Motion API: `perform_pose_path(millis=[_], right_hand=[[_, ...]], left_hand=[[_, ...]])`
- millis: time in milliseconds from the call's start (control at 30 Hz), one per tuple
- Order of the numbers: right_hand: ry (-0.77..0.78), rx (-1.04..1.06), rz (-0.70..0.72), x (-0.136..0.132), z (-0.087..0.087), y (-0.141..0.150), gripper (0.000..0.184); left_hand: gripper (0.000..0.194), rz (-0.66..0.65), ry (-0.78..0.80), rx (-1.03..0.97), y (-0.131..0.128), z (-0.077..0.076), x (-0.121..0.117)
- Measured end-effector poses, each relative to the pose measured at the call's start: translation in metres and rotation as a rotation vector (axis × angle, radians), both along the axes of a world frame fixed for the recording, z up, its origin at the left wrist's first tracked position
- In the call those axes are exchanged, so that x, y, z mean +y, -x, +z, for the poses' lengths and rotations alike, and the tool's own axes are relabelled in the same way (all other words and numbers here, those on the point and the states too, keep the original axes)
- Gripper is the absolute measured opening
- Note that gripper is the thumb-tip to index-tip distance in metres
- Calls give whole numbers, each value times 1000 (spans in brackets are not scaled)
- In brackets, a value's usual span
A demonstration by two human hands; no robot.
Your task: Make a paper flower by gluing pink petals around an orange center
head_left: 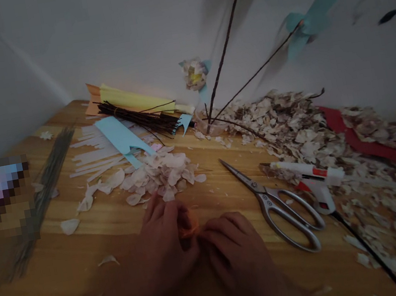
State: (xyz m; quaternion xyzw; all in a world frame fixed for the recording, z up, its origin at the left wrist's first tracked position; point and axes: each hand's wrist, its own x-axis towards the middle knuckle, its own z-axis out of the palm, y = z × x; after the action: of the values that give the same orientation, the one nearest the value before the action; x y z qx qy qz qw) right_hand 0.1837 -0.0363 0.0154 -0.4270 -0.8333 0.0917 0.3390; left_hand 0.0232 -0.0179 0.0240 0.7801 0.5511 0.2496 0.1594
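Near the front of the wooden table, my left hand (165, 235) is closed around a small orange piece (191, 224) that looks like thin paper. Its lower part is hidden behind my fingers. My right hand (238, 248) pinches the same piece from the right side, with thumb and fingers pressed together. Just beyond my left fingertips lies a heap of pale dried petals (167, 171). To the right of my right hand, metal scissors (282, 204) rest with their blades nearly together, pointing away to the left.
A white glue gun (313, 179) with a black cord lies right of the scissors, against a large spread of dried petals (293, 121). Behind are dark twigs (139, 117), yellow paper (139, 97) and blue paper (119, 134). Thin wires (50, 179) lie left. Upright branches (228, 35) lean there.
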Motion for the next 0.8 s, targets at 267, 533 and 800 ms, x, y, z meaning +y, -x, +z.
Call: perform_pose_path(millis=[267,533,800], right_hand=[[20,14,17,-2,0,1,18],[3,5,0,-1,1,1,18],[12,18,10,-2,2,1,16]], left_hand=[[26,5,-72,-6,1,-5,2],[25,26,-21,-39,2,0,0],[26,15,-36,-21,1,-2,-1]])
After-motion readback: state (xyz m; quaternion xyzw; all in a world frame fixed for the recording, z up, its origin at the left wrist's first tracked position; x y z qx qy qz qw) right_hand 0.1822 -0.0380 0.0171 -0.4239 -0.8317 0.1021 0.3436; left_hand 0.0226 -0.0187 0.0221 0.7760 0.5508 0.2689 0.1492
